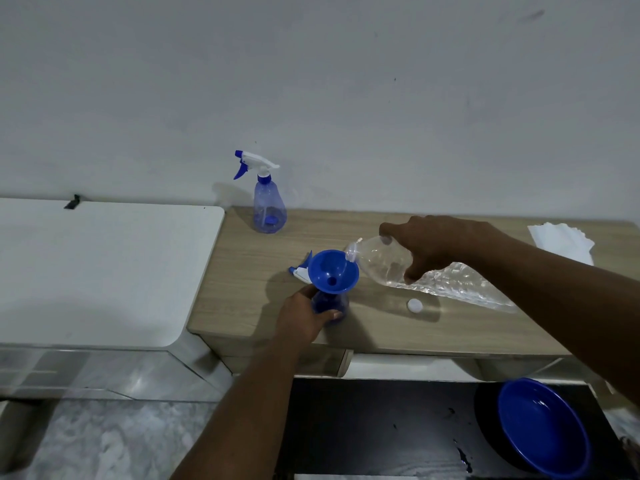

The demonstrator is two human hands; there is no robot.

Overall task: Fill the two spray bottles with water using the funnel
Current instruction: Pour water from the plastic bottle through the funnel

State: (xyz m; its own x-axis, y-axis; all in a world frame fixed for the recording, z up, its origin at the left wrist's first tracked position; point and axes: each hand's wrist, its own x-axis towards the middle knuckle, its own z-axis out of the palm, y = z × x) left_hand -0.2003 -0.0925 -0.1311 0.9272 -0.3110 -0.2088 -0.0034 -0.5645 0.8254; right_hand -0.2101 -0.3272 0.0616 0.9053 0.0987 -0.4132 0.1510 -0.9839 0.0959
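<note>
A blue funnel (333,271) sits in the neck of an open blue spray bottle (329,304) near the front of the wooden table (263,258). My left hand (304,315) grips that bottle's body. My right hand (433,247) holds a clear plastic water bottle (384,263), tilted with its mouth over the funnel's rim. A loose spray head (300,271) lies just behind the funnel. The second spray bottle (268,202) stands upright at the back left with its blue-and-white trigger head on. A white cap (414,305) lies on the table under the water bottle.
A white surface (97,268) adjoins the table on the left. White paper (561,240) lies at the table's back right. A blue basin (543,427) with some water sits low at the right on a dark surface. The wall stands directly behind the table.
</note>
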